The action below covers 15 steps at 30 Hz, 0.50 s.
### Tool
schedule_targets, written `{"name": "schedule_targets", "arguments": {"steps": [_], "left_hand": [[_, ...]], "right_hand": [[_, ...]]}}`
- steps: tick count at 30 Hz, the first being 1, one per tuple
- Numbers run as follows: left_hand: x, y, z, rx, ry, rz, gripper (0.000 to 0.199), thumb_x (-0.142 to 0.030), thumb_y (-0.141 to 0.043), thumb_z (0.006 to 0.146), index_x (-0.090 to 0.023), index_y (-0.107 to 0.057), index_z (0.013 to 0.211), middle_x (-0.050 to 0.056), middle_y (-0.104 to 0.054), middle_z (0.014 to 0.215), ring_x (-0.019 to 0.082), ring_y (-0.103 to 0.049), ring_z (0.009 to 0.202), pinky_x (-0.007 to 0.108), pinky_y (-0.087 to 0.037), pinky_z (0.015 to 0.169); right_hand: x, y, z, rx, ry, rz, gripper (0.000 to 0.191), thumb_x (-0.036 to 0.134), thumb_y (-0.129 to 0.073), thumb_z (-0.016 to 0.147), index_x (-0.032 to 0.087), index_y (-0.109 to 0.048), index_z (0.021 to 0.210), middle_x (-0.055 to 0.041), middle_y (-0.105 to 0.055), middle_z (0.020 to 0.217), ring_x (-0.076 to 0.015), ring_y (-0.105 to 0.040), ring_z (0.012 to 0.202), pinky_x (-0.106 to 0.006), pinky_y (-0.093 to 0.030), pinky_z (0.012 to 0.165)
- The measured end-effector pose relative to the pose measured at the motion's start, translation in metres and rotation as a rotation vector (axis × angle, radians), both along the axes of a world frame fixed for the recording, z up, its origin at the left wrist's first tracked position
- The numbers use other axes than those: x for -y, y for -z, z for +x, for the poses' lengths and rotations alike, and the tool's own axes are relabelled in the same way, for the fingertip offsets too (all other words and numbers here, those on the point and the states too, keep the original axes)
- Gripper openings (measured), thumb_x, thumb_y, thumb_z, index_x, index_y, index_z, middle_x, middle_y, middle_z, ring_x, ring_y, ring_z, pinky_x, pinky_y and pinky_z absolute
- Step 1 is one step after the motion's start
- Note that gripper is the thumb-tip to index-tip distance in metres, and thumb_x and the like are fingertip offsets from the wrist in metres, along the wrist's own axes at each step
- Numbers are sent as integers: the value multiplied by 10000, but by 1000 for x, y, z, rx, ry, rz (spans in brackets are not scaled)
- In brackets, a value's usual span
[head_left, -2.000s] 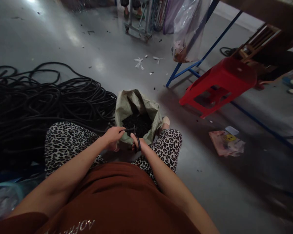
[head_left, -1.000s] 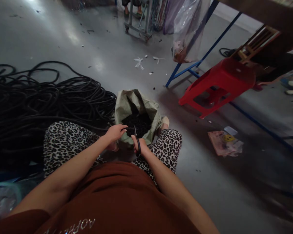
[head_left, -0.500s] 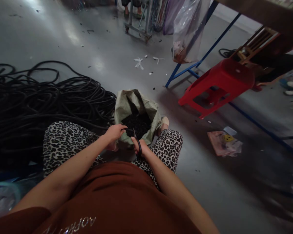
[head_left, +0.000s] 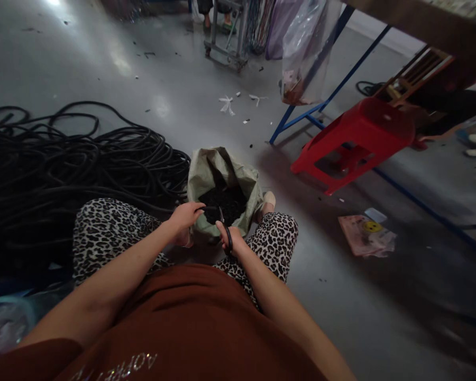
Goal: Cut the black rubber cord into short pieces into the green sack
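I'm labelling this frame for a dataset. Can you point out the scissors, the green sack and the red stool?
scissors [head_left: 227, 238], head view, on the black handle loop in the right hand.
green sack [head_left: 206, 169], head view, on its folded-back upper wall.
red stool [head_left: 375, 124], head view, on the seat top.

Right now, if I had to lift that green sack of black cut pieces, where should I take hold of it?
Grip the folded-back rim of the green sack, probably at its far side, where the cloth stands up in a loose peak. Come from above on the floor side: the left hand and right hand with the scissors crowd the near edge.
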State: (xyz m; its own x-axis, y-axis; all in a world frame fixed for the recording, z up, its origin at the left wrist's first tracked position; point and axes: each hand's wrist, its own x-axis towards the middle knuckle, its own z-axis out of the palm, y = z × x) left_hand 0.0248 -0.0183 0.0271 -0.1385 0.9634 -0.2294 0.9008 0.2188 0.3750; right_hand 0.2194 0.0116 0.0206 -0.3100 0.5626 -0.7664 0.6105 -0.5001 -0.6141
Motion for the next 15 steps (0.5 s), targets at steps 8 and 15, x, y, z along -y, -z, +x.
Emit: {"name": "schedule_targets", "arguments": {"steps": [8,15], "left_hand": [[-2,-2,3,65,-67,21,354,-377,-417,844,-232,-597,1112,25,-646,1094,168,-586,975,251,-438,840],[-1,0,8,66,-52,30,383,-396,-390,855,-211,-594,1121,34,-642,1109,162,-579,1012,243,-422,882]], "right_hand": [[-1,15,-5,-28,-68,-80,596,666,-422,784,88,-570,766,-39,-542,505,-137,-530,369,-212,-417,351],[-2,5,-11,-37,-28,-142,563,641,-457,784,90,-565,814,-32,-547,527,-128,-538,387,-209,-439,376]]}}
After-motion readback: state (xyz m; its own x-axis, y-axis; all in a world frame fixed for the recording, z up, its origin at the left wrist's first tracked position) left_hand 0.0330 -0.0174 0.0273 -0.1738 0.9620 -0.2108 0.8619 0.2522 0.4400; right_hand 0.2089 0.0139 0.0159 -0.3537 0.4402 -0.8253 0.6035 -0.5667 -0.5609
